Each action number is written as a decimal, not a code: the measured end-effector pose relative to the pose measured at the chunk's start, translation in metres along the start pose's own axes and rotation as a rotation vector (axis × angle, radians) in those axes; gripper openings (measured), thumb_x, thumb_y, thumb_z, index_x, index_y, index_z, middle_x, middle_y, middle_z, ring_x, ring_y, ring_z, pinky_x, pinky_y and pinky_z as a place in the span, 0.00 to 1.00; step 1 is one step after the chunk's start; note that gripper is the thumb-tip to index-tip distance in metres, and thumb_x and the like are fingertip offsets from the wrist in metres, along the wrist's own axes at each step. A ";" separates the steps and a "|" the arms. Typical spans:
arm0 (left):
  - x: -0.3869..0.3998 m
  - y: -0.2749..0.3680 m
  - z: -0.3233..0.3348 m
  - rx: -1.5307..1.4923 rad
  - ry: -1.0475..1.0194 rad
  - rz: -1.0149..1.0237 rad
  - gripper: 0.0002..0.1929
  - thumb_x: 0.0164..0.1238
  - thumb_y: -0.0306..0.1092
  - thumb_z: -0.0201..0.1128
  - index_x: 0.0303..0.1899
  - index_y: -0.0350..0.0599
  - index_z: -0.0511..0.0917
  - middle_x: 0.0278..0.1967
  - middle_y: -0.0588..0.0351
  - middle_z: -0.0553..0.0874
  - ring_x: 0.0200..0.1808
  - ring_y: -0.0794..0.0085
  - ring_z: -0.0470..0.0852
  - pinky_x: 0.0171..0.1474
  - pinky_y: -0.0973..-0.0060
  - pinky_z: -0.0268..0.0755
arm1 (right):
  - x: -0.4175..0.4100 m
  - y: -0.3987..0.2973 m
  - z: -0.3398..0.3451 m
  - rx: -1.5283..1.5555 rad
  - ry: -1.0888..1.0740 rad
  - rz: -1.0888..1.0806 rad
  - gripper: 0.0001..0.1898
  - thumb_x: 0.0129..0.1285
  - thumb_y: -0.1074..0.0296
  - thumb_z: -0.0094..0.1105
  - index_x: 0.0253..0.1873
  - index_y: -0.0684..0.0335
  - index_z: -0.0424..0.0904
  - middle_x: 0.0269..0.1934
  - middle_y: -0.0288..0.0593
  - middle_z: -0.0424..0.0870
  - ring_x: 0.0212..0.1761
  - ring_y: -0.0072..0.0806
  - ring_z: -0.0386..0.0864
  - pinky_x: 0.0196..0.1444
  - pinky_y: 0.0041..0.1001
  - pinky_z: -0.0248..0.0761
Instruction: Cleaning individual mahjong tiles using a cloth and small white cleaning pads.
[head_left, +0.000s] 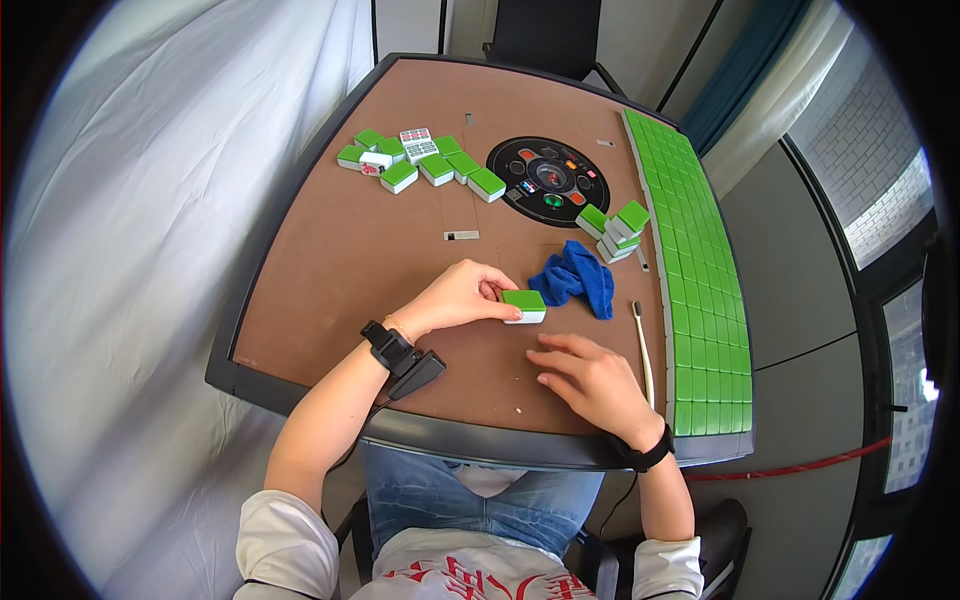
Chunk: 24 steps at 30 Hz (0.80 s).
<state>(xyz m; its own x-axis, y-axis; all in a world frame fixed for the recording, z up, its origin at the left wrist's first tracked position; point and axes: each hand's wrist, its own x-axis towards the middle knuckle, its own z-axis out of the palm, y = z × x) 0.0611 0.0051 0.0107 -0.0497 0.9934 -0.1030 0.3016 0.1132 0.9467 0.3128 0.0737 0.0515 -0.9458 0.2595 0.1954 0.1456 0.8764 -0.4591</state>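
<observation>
My left hand (469, 300) grips a green-backed mahjong tile (523, 301) between thumb and fingers, its green side up. Just below and to the right of it, my right hand (589, 371) holds nothing, with its fingers apart over the brown mahjong table top (360, 300). A crumpled blue cloth (571, 277) lies right beside the held tile. To the right of the cloth is a toothbrush (642, 345) with dark bristles; its lower end is partly hidden behind my right hand.
Rows of green-backed tiles (697, 277) line the table's right edge. A small tile pile (621, 229) stands near the round black control panel (551, 180). More loose tiles (435, 169), a few face up, lie at the far left. A black chair (546, 37) stands beyond.
</observation>
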 end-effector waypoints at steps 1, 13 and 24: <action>0.000 0.000 -0.001 -0.003 0.006 -0.001 0.17 0.61 0.39 0.72 0.46 0.39 0.84 0.34 0.58 0.84 0.36 0.79 0.81 0.43 0.81 0.74 | 0.006 0.002 -0.004 0.037 0.057 0.082 0.17 0.58 0.66 0.68 0.54 0.55 0.84 0.55 0.44 0.81 0.57 0.40 0.78 0.59 0.35 0.72; 0.001 -0.012 0.009 -1.062 0.034 -0.074 0.17 0.77 0.46 0.50 0.47 0.39 0.74 0.37 0.54 0.81 0.38 0.71 0.82 0.48 0.68 0.79 | 0.061 0.036 0.002 0.217 0.447 0.305 0.13 0.54 0.82 0.60 0.44 0.62 0.85 0.40 0.43 0.81 0.36 0.35 0.81 0.40 0.30 0.74; 0.003 0.009 0.022 -0.889 -0.039 0.021 0.22 0.80 0.47 0.48 0.58 0.36 0.73 0.39 0.57 0.79 0.39 0.75 0.79 0.48 0.71 0.77 | 0.055 0.042 0.002 0.109 0.598 0.292 0.13 0.52 0.79 0.64 0.44 0.62 0.82 0.43 0.43 0.79 0.44 0.38 0.79 0.44 0.31 0.72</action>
<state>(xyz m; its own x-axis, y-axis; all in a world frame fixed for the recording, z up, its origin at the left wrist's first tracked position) 0.0848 0.0095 0.0121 -0.0148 0.9969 -0.0776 -0.5493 0.0567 0.8337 0.2664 0.1237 0.0417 -0.5441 0.6868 0.4820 0.3108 0.6985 -0.6446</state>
